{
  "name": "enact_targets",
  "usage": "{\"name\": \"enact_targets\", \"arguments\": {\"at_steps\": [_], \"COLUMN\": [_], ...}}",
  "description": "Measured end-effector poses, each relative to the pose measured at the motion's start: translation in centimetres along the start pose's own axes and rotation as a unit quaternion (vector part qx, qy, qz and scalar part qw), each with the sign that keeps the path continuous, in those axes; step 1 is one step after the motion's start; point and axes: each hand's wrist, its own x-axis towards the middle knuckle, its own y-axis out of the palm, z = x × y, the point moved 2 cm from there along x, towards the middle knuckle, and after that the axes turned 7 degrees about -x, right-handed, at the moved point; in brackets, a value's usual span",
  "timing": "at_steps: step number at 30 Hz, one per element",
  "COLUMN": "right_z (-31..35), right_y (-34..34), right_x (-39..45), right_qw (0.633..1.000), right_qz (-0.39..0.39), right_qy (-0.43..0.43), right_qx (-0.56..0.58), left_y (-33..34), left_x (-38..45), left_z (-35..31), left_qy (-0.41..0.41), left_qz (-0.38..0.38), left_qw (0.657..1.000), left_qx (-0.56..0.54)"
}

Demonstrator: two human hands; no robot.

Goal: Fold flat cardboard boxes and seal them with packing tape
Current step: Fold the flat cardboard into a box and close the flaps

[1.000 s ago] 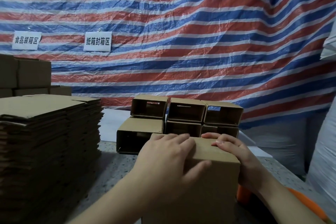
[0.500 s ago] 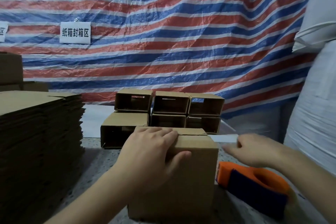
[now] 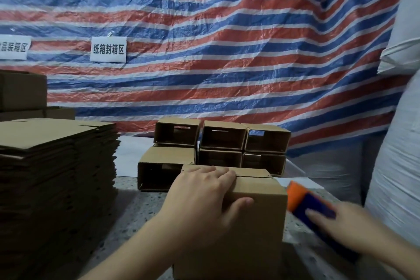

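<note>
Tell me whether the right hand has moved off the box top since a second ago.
Yes. The right hand left the top of the box and dropped to its right, now on the tape dispenser.

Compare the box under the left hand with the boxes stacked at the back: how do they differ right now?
The held box stands upright with its top flaps folded shut, seam untaped; the stacked boxes lie on their sides, open ends facing the camera. The left hand presses the held box while the right hand grips the tape dispenser; nothing touches the stacked boxes. Both are plain brown cardboard, similar in size.
</note>
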Motion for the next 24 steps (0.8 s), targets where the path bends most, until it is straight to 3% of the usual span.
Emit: {"name": "enact_targets", "arguments": {"at_steps": [2, 5, 10, 15, 20, 24], "right_z": [1.5, 4.7, 10.6, 13.8, 14.9, 15.1], "right_y": [-3.6, -9.5, -14.8, -16.1, -15.1, -14.6], "right_x": [0.4, 0.9, 0.9, 1.3, 2.3, 2.9], "right_qw": [0.991, 0.962, 0.903, 0.882, 0.922, 0.927], "right_qz": [-0.048, -0.074, 0.046, 0.154, 0.183, 0.189], "right_qy": [0.018, -0.032, -0.170, -0.203, -0.167, -0.166], "right_qx": [0.122, 0.261, 0.391, 0.397, 0.299, 0.279], "left_y": [0.0, 0.1, 0.3, 0.3, 0.2, -0.6], "left_x": [0.0, 0.1, 0.1, 0.0, 0.1, 0.1], "left_z": [0.0, 0.1, 0.3, 0.3, 0.3, 0.4], "left_qy": [0.000, 0.001, 0.002, 0.004, 0.012, -0.028], "left_qz": [-0.003, 0.003, 0.007, -0.002, -0.014, -0.011], "left_qw": [1.000, 1.000, 1.000, 1.000, 1.000, 0.997], "left_qx": [0.000, -0.002, 0.002, 0.004, 0.000, -0.073]}}
